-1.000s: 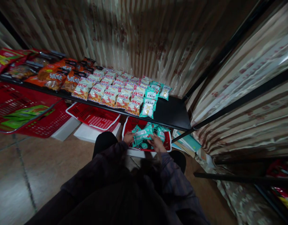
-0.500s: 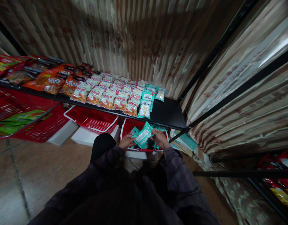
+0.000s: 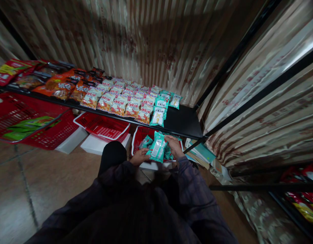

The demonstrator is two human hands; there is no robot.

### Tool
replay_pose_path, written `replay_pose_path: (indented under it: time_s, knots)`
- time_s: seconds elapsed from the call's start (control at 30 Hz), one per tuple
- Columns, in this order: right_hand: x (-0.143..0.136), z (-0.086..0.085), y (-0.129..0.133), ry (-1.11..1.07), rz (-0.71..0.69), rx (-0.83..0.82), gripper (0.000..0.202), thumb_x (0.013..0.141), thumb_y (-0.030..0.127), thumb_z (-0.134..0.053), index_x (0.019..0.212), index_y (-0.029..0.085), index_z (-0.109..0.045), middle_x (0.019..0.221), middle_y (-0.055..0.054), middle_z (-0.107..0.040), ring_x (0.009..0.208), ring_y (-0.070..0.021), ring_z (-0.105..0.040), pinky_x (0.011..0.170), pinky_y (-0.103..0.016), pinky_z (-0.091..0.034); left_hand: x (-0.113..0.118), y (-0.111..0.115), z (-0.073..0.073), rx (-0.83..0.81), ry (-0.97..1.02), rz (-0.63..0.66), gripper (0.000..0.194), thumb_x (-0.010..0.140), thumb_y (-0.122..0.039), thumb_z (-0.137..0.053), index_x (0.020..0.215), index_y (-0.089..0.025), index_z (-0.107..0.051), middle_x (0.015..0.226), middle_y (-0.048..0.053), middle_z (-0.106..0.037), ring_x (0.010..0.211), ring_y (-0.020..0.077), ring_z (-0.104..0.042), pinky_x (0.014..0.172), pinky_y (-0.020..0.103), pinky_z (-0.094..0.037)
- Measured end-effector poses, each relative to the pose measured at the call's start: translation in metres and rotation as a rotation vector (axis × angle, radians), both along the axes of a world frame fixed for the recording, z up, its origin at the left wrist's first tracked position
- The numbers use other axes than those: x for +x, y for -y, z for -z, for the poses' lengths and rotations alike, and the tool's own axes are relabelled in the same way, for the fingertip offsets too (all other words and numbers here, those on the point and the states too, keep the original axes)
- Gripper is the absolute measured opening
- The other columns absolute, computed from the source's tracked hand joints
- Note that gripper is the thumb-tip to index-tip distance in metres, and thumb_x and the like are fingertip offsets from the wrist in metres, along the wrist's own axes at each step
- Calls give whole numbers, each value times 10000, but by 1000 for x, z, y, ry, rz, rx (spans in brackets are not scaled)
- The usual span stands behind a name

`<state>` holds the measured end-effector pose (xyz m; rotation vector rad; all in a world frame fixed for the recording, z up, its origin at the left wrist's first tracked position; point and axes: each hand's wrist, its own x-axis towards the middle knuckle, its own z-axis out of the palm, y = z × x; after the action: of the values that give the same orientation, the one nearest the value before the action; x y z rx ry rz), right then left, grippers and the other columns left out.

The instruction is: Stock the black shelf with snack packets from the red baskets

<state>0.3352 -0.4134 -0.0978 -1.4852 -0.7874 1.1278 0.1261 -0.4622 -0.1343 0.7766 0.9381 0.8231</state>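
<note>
A teal snack bag (image 3: pixel 157 147), its printed back facing up, is held between my two hands above a red basket (image 3: pixel 137 135). My left hand (image 3: pixel 140 157) grips its lower left edge, with the fingers closed on it. At its upper right, my right hand (image 3: pixel 174 146) pinches the other side. More teal bags (image 3: pixel 146 142) lie in the basket beneath, partly hidden by the held bag and my hands. On the black shelf (image 3: pixel 185 118) just beyond, matching teal bags (image 3: pixel 158 115) stand in a short row at the right end of the goods.
White-and-orange snack bags (image 3: pixel 118 101) fill the shelf's middle, with orange bags (image 3: pixel 62 88) and red bags (image 3: pixel 12 69) farther left. Below are a second red basket (image 3: pixel 102 127) and a larger one (image 3: pixel 44 135). A black shelf post (image 3: pixel 222 123) slants across the right, before curtains.
The teal bag has turned more upright between my hands, and my left hand has shifted lower along its edge. The view has moved slightly, too.
</note>
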Motion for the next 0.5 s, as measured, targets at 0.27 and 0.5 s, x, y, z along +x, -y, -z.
replay_pose_path:
  time_s: [0.27,0.5]
  knots:
    - [-6,-8,2,-5,-39,33,337,556,446,-760,813,231,-726,811,15,-711,707,-129,-611,574,-208,-422,6,3,-13,1,-93,-91,366,533,-91,-815,826,-161,-608,798,32,-717,846,219,-692,869,391,-520]
    - [-16,-15,25,-273,-49,31,500,648,518,-767,1083,297,-657,1048,6,-717,830,-136,-658,636,-206,-497,16,-2,-31,37,-85,-183,274,632,-69,-735,851,-179,-612,847,39,-722,848,215,-698,842,374,-536]
